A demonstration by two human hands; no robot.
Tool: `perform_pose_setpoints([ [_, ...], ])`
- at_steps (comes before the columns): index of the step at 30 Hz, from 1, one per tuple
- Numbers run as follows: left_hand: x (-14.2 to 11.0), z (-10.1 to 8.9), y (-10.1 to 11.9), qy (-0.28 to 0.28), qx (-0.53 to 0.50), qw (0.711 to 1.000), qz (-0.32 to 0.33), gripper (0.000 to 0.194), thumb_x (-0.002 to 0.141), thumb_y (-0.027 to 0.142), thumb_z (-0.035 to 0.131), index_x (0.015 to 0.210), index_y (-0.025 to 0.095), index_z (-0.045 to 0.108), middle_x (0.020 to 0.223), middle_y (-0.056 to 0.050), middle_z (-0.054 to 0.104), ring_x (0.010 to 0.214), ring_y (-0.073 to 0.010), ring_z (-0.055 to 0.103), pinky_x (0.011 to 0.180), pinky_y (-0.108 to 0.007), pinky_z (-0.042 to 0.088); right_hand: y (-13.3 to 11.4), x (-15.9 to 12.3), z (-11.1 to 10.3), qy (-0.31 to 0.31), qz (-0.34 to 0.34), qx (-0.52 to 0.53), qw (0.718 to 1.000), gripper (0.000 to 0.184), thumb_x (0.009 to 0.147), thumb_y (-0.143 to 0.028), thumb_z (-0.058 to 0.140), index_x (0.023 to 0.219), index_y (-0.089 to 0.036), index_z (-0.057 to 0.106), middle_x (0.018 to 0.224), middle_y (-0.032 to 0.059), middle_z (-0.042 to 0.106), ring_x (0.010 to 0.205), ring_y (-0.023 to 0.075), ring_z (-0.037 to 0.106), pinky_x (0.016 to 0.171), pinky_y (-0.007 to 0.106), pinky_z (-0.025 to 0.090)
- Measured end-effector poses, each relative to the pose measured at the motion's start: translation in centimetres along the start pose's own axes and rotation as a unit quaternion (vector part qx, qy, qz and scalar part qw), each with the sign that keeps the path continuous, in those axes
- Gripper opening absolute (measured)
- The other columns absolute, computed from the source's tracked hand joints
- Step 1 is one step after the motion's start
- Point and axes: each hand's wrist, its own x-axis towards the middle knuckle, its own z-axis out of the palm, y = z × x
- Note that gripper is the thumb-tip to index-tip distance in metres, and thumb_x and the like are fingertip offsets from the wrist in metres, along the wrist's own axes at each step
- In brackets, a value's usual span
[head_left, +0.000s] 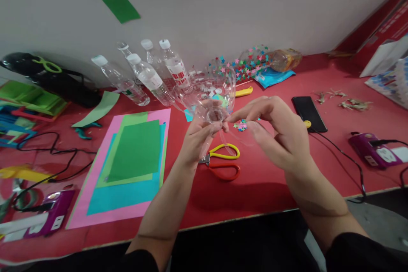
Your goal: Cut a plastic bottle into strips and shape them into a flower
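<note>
My left hand grips the neck of a clear cut plastic bottle top dotted with small coloured star stickers, held above the red table. My right hand is beside it, fingers pinched together at the bottle's neck; what they pinch is too small to make out. A little heap of coloured star stickers lies on the table just beyond my right fingers. Scissors with one yellow and one red handle lie under my hands.
Several clear water bottles lie at the back by the wall, with a star-covered bottle to their right. Stacked coloured paper sheets lie left. A black phone with cable, a yellow utility knife and purple devices sit around.
</note>
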Motion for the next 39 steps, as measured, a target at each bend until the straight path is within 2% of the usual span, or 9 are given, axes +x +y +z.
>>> perform_pose_setpoints([
  [6,0.0,0.0,-0.1,-0.017,-0.01,1.0,0.006,0.036,0.073,0.023,0.073,0.107,0.026,0.06,0.094,0.0,0.062,0.079,-0.0117,0.059,0.073,-0.025,0.048,0.2,0.1,0.1,0.002,-0.002,0.003,1.0,0.007,0.089,-0.018,0.056,0.093,-0.023,0.054,0.092,0.0026,0.07,0.085,0.0171,0.068,0.076,0.034,0.054],
  [11,0.0,0.1,-0.1,-0.033,-0.015,0.999,-0.016,0.036,0.075,0.022,0.07,0.109,0.025,0.059,0.092,0.0,0.062,0.074,-0.0098,0.058,0.071,-0.024,0.048,0.6,0.6,0.0,-0.028,-0.057,-0.074,0.995,0.015,0.084,-0.013,0.061,0.095,-0.023,0.061,0.09,0.0004,0.071,0.083,0.0151,0.064,0.076,0.032,0.052],
  [13,-0.1,0.2,0.0,-0.033,-0.014,0.999,-0.033,0.036,0.075,0.024,0.07,0.109,0.024,0.059,0.091,-0.001,0.06,0.073,-0.0102,0.057,0.07,-0.025,0.048,0.9,0.6,-0.1,-0.043,-0.059,-0.06,0.996,0.022,0.083,-0.014,0.063,0.102,-0.024,0.06,0.094,0.0009,0.07,0.085,0.0164,0.064,0.078,0.034,0.053],
  [15,-0.1,0.3,0.0,-0.035,-0.014,0.998,-0.043,0.036,0.074,0.025,0.069,0.109,0.023,0.059,0.089,-0.001,0.06,0.073,-0.0111,0.057,0.069,-0.026,0.048,1.2,0.5,0.1,-0.052,-0.049,-0.022,0.997,0.036,0.082,-0.018,0.066,0.115,-0.025,0.054,0.1,0.0014,0.07,0.09,0.0182,0.066,0.082,0.037,0.054],
  [17,-0.1,0.5,0.1,-0.037,-0.016,0.998,-0.049,0.036,0.074,0.024,0.069,0.108,0.023,0.058,0.088,-0.002,0.06,0.073,-0.0114,0.057,0.068,-0.026,0.048,1.4,0.3,0.3,-0.044,-0.046,-0.016,0.998,0.045,0.082,-0.016,0.065,0.123,-0.027,0.049,0.1,0.001,0.07,0.094,0.0187,0.067,0.086,0.038,0.054],
  [22,0.0,0.7,0.4,-0.043,-0.03,0.998,-0.045,0.031,0.076,0.022,0.066,0.106,0.022,0.058,0.088,0.0,0.058,0.067,-0.0091,0.054,0.064,-0.025,0.047,1.9,0.4,1.2,0.009,-0.11,-0.105,0.988,0.039,0.084,-0.008,0.059,0.119,-0.024,0.052,0.093,0.0011,0.072,0.084,0.0165,0.065,0.077,0.033,0.053],
  [26,0.0,0.8,0.6,-0.038,-0.032,0.997,-0.052,0.03,0.075,0.02,0.065,0.104,0.021,0.058,0.085,0.0,0.056,0.065,-0.0092,0.051,0.061,-0.024,0.046,2.2,0.6,1.7,0.021,-0.168,-0.143,0.975,0.031,0.084,-0.009,0.06,0.112,-0.021,0.054,0.092,0.0038,0.072,0.077,0.0164,0.06,0.073,0.032,0.052],
  [33,-0.2,0.5,0.6,-0.049,-0.01,0.996,-0.07,0.026,0.075,0.024,0.063,0.1,0.02,0.059,0.081,-0.001,0.058,0.066,-0.0117,0.054,0.063,-0.026,0.047,2.3,0.6,2.1,0.011,-0.156,-0.136,0.978,0.048,0.084,-0.007,0.055,0.127,-0.026,0.046,0.084,-0.0005,0.069,0.073,0.0168,0.06,0.07,0.034,0.051],
  [39,-0.4,0.2,0.1,-0.073,-0.05,0.994,-0.072,0.03,0.078,0.023,0.062,0.107,0.02,0.059,0.085,-0.003,0.062,0.066,-0.0119,0.055,0.061,-0.026,0.047,2.7,0.4,2.5,0.015,-0.152,-0.107,0.982,0.056,0.083,-0.007,0.056,0.134,-0.027,0.041,0.082,-0.0008,0.068,0.074,0.0171,0.062,0.073,0.035,0.052],
])
